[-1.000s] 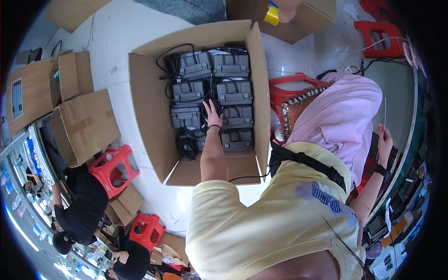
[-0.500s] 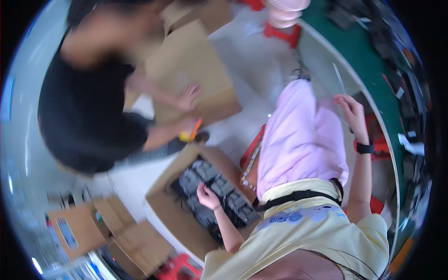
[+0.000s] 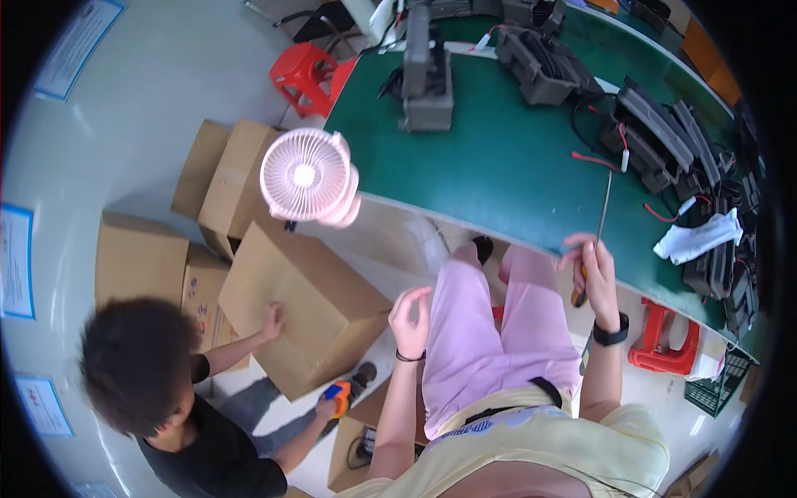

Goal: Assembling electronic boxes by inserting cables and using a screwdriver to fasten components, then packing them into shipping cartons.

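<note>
My right hand point(image 3: 596, 270) is closed around a long thin screwdriver point(image 3: 604, 209) beside the near edge of the green table. Its shaft points up over the tabletop, and the yellow-and-black handle shows below my fingers. My left hand point(image 3: 409, 322) is raised beside my left thigh, fingers loosely curved and apart, with nothing in it. Several dark grey plastic cases point(image 3: 656, 137) with black cables and red-and-white connectors crowd the table's right side. Another grey case point(image 3: 427, 91) stands at the far left of the table.
A pink fan point(image 3: 305, 176) is at the left corner of the green table point(image 3: 490, 166). Left of me, a person in black point(image 3: 207, 432) touches a large carton point(image 3: 290, 315) and holds an orange-and-blue tool point(image 3: 339, 398). Red stools point(image 3: 664, 340) stand beside and beyond the table.
The view has swung from the floor cartons to the table. My left hand has come away from the open carton of grey cases. The screwdriver remains in my right hand.
</note>
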### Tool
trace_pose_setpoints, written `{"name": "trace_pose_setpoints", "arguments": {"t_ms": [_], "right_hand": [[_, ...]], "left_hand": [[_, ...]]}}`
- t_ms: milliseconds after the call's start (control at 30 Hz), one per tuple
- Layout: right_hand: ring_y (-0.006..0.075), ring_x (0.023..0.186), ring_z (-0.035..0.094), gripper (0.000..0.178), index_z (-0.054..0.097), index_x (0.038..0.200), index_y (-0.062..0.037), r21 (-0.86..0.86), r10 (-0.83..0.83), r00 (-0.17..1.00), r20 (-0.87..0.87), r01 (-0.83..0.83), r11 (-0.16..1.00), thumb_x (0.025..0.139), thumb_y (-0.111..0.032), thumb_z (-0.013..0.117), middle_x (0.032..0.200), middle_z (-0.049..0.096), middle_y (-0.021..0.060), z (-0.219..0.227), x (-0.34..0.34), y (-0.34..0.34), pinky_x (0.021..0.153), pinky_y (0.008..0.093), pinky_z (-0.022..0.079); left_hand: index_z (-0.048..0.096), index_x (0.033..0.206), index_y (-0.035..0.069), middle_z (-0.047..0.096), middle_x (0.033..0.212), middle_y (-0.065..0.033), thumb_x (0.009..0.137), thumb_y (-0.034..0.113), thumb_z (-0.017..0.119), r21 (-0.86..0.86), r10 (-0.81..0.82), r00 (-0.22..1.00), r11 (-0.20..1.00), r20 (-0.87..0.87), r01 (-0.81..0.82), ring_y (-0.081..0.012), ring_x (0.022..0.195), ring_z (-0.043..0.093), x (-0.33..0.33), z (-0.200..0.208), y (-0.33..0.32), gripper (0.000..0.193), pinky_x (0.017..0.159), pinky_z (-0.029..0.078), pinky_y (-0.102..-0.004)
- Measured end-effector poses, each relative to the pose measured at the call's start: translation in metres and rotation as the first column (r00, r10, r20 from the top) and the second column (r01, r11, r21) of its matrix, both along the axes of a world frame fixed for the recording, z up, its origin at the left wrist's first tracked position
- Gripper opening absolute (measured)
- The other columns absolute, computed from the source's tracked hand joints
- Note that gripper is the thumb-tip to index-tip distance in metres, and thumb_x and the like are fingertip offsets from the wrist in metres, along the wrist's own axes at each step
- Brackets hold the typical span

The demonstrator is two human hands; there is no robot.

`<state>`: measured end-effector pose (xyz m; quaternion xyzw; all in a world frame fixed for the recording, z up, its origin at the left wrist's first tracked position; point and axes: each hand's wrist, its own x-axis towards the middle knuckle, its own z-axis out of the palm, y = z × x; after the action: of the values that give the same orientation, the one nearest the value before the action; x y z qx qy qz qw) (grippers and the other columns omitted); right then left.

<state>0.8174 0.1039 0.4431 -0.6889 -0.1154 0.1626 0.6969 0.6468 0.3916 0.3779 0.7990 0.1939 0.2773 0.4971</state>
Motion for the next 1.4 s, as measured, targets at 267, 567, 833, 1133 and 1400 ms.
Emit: {"name": "trace_pose_setpoints", "arguments": {"t_ms": [267, 567, 833, 1133, 1400], "right_hand": [[0.0061, 0.06, 0.049, 0.023, 0.069, 0.11, -0.0024, -0.187, 0.016, 0.998, 0.06, -0.004, 0.982, 0.102, -0.015, 0.051, 0.079, 0.071, 0.0032, 0.043, 0.054, 0.018, 0.057, 0.0245, 0.04], [0.0051, 0.062, 0.043, 0.025, 0.071, 0.117, -0.0079, -0.181, -0.304, 0.943, 0.138, 0.326, 0.928, 0.093, -0.013, 0.064, 0.074, 0.062, -0.003, 0.033, 0.03, 0.015, 0.061, 0.023, 0.038], [0.0035, 0.078, 0.051, 0.066, 0.035, 0.152, -0.0008, 0.096, -0.485, 0.865, 0.133, 0.475, 0.875, 0.096, -0.021, 0.063, 0.156, 0.039, 0.0134, 0.003, -0.006, 0.001, 0.074, 0.0196, 0.046], [0.0011, 0.076, 0.053, 0.065, 0.04, 0.15, -0.0115, 0.086, -0.612, 0.765, -0.199, 0.636, 0.767, 0.094, -0.028, 0.068, 0.132, 0.057, 0.0078, 0.004, -0.01, -0.011, 0.048, 0.0151, 0.035], [0.0182, 0.104, 0.063, 0.071, 0.04, 0.149, 0.0009, 0.036, -0.563, 0.819, -0.113, 0.57, 0.821, 0.092, -0.026, 0.072, 0.122, 0.064, 0.0156, -0.006, -0.025, -0.019, 0.093, 0.0282, 0.047]], "left_hand": [[0.042, 0.143, 0.0, 0.049, 0.143, -0.0186, 0.09, 0.013, 0.072, 0.312, 0.007, 0.997, 0.949, 0.075, -0.031, -0.0318, 0.128, 0.053, 0.248, 0.06, 0.063, 0.062, 0.105, 0.043, -0.0444], [0.059, 0.105, 0.008, 0.06, 0.091, -0.0081, 0.094, 0.024, 0.067, 0.687, -0.121, 0.983, 0.727, 0.138, -0.007, -0.0251, 0.087, 0.059, 0.267, 0.072, -0.002, 0.021, 0.103, 0.035, -0.052], [0.066, 0.126, 0.013, 0.063, 0.108, -0.0035, 0.081, 0.015, 0.072, 0.636, -0.72, 0.689, 0.57, 0.081, 0.521, -0.0216, 0.087, 0.06, 0.162, 0.116, -0.152, 0.046, 0.085, 0.047, -0.0392], [0.066, 0.127, 0.016, 0.063, 0.128, -0.0075, 0.08, 0.027, 0.079, 0.707, -0.735, 0.677, 0.466, -0.024, 0.531, -0.035, 0.126, 0.052, 0.21, 0.139, -0.088, 0.05, 0.107, 0.039, -0.0481], [0.061, 0.122, 0.006, 0.064, 0.119, -0.0105, 0.079, 0.029, 0.083, 0.374, -0.755, 0.627, 0.648, 0.194, 0.664, -0.0254, 0.112, 0.06, 0.205, 0.124, -0.079, 0.054, 0.107, 0.039, -0.0388]]}}
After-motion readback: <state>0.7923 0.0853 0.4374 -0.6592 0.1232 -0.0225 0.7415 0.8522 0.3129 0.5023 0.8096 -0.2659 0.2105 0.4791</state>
